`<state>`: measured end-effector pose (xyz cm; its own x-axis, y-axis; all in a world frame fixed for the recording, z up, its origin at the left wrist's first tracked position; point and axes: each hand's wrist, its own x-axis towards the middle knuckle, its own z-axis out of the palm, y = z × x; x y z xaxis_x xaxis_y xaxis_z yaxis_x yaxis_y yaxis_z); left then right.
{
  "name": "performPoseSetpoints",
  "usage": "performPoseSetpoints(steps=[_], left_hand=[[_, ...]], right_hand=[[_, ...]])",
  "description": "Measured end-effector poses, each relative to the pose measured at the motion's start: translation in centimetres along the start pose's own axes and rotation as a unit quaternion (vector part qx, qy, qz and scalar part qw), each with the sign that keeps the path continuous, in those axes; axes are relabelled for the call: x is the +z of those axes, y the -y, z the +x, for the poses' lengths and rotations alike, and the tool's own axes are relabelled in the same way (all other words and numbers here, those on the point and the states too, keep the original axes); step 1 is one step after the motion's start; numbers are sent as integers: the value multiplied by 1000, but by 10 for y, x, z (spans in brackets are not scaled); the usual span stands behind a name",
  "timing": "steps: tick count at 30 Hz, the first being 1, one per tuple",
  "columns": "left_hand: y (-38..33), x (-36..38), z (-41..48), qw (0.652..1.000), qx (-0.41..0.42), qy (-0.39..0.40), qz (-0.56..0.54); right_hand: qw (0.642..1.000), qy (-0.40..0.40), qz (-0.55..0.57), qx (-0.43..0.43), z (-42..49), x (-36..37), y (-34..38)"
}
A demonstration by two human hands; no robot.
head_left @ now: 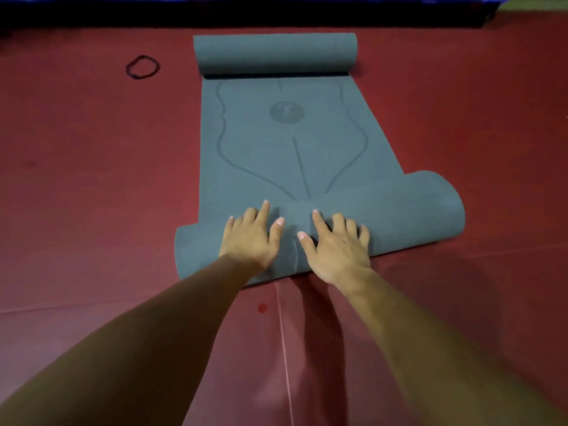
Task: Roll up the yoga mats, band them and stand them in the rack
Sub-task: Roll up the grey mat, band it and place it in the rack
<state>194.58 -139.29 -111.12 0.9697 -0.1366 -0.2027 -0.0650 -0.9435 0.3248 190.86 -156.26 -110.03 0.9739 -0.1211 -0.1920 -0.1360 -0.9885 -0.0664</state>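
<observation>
A grey-blue yoga mat (285, 142) lies on the red floor, its flat middle printed with dark lines and a round logo. Its far end is curled into a roll (275, 53). Its near end is rolled into a thicker roll (399, 210) that slants up to the right. My left hand (250, 235) and my right hand (335, 241) press flat on top of this near roll, side by side, fingers spread. A black elastic band (142, 67) lies loose on the floor to the far left of the mat. No rack is in view.
The red padded floor (92, 179) has a seam (284, 333) running toward me between my forearms. A dark wall base with a blue strip (276, 7) runs along the far edge, just behind the mat's far roll.
</observation>
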Motion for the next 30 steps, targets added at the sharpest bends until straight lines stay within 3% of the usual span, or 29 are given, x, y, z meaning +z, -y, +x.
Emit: performPoseSetpoints(steps=[4, 8, 12, 18, 24, 30], left_hand=[[-16, 8, -55, 999, 1, 28, 39], [-32, 20, -98, 999, -1, 42, 16], [-52, 43, -119, 1000, 10, 4, -1], [-80, 81, -136, 996, -60, -49, 37], [-100, 109, -189, 995, -90, 12, -48], [-115, 132, -266, 993, -102, 3, 55]], right_hand=[[1000, 24, -8, 17, -69, -6, -16], [996, 89, 0, -19, -111, -14, -37], [999, 15, -23, -24, -110, -14, -62], [998, 45, 7, -41, -118, 21, -94], [996, 56, 6, -63, -170, 54, -123], [991, 54, -28, -117, -231, 74, -141]])
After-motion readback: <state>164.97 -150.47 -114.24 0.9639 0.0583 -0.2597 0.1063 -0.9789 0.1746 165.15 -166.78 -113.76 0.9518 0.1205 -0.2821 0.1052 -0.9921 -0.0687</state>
